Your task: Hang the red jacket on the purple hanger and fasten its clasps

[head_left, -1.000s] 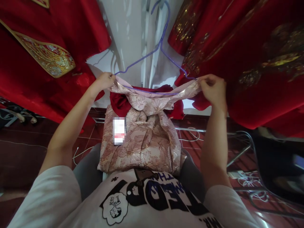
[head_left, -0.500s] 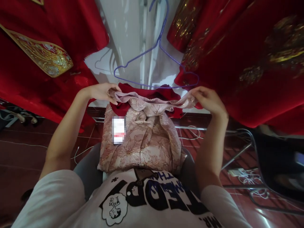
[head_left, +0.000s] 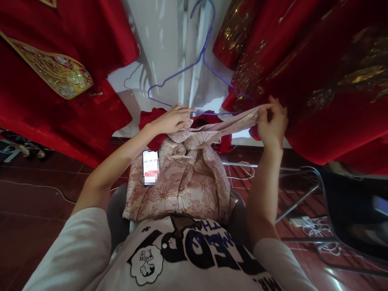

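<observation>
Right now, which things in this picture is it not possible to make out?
Head view: what holds up the purple hanger, cut off by the top edge.
Head view: whether the left hand grips the pink garment, hidden by fingers.
Head view: lower screen of the phone, pixelated.
Head view: bluish object, too blurred.

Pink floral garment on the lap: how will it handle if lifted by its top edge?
Likely floppy: the pink floral garment sags and folds between the hands. Probably somewhat stiff for cloth, since its creases stand proud. The phone lying on it may well slide off.
</observation>
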`<act>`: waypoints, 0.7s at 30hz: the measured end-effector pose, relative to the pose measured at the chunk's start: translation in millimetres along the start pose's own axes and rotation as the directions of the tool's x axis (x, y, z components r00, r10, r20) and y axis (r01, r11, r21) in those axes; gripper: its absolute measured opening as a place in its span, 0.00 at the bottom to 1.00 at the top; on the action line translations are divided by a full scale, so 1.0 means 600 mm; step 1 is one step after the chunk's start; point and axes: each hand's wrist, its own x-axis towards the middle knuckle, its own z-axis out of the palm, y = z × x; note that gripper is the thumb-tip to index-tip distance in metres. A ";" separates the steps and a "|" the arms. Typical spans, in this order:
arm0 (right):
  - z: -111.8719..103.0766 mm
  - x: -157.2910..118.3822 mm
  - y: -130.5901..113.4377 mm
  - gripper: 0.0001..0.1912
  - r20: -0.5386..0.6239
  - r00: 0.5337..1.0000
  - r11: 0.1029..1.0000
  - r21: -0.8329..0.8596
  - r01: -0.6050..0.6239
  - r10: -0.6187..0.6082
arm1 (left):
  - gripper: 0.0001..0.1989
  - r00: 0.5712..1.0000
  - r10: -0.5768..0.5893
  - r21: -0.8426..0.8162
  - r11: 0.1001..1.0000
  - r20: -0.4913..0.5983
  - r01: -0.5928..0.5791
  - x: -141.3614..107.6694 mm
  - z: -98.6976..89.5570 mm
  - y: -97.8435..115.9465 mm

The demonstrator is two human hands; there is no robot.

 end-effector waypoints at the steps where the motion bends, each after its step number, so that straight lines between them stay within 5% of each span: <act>1: 0.000 0.000 0.005 0.08 0.001 1.000 1.000 -0.017 -0.009 0.009 | 0.11 1.000 0.000 0.002 1.000 -0.004 0.000 0.001 0.010 -0.002; 11: 0.005 0.010 0.049 0.11 -0.028 0.998 0.991 -0.118 -0.060 0.057 | 0.10 0.999 -0.042 0.044 0.998 -0.019 0.043 -0.041 -0.005 0.027; 21: 0.016 0.006 0.033 0.10 -0.108 0.993 0.998 -0.045 -0.045 0.040 | 0.10 0.999 -0.048 0.043 0.998 -0.020 0.049 -0.042 -0.002 0.034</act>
